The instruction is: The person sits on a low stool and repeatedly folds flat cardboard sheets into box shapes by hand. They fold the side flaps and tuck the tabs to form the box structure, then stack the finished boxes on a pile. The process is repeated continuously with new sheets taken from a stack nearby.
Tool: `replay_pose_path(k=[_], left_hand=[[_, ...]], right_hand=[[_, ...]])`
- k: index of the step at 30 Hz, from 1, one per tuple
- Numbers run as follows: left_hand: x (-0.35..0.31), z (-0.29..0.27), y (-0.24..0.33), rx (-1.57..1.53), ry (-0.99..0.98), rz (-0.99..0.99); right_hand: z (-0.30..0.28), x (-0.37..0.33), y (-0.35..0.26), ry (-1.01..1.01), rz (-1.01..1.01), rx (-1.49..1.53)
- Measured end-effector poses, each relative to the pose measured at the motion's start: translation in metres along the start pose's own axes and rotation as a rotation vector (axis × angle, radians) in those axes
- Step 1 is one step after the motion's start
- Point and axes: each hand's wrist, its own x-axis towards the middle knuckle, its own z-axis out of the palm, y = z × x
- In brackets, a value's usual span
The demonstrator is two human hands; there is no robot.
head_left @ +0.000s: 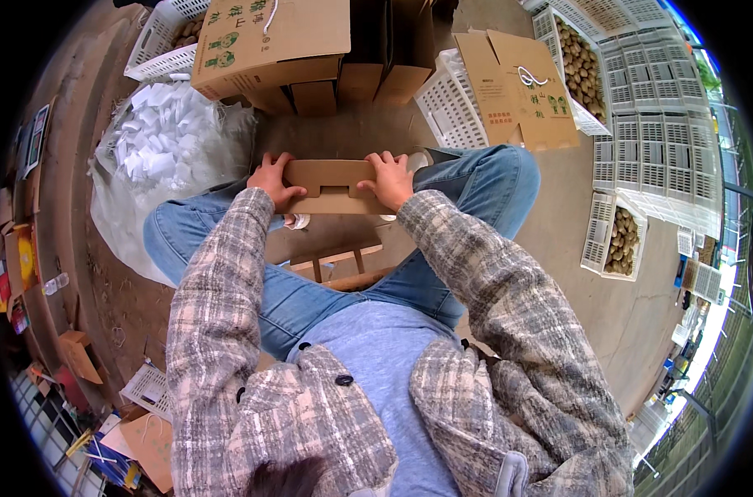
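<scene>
Between my knees I hold a folded brown cardboard piece (327,172) with a notch cut in its lower edge. My left hand (274,180) grips its left end, thumb across the near face. At the other end my right hand (388,179) grips it the same way, thumb pointing inward. The undersides of both hands' fingers are hidden behind the cardboard. Beyond my hands stand printed cardboard cartons (277,33), some with open tops. A flattened-looking carton with a white cord handle (509,91) lies to the right, over a white plastic crate (452,103).
A large translucent sack (115,195) of white paper-like pieces (157,132) sits by my left knee. Crates of brown oval fruit (582,70) stand at the right, beside stacked white crates (654,108). Another fruit crate (598,236) is nearer. A wooden stool-like frame (343,263) shows between my legs.
</scene>
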Motion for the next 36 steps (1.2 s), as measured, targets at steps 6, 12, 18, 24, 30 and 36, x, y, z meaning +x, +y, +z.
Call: replay_pose_path(k=[6,12,18,24,30,36], left_hand=[[0.002,0.007,0.013,0.095,0.053,-0.084],[0.004,0.013,0.020,0.117,0.066,-0.112],[0.007,0.013,0.006,0.103,-0.032,-0.073],[0.004,0.009,0.000,0.091,-0.098,0.001],[-0.005,0.004,0.004,0.064,-0.102,-0.012],[-0.003,0.002,0.008,0.030,-0.069,-0.016]], right_hand=[[0.011,0.001,-0.007,0.138,-0.005,-0.072],[0.014,-0.001,-0.010,0.168,0.002,-0.138],[0.010,-0.003,-0.007,0.127,-0.055,-0.154],[0.023,0.006,0.009,0.185,-0.164,-0.247],[0.010,0.020,-0.019,0.067,-0.175,-0.323],[0.031,0.031,-0.058,0.194,-0.237,-0.222]])
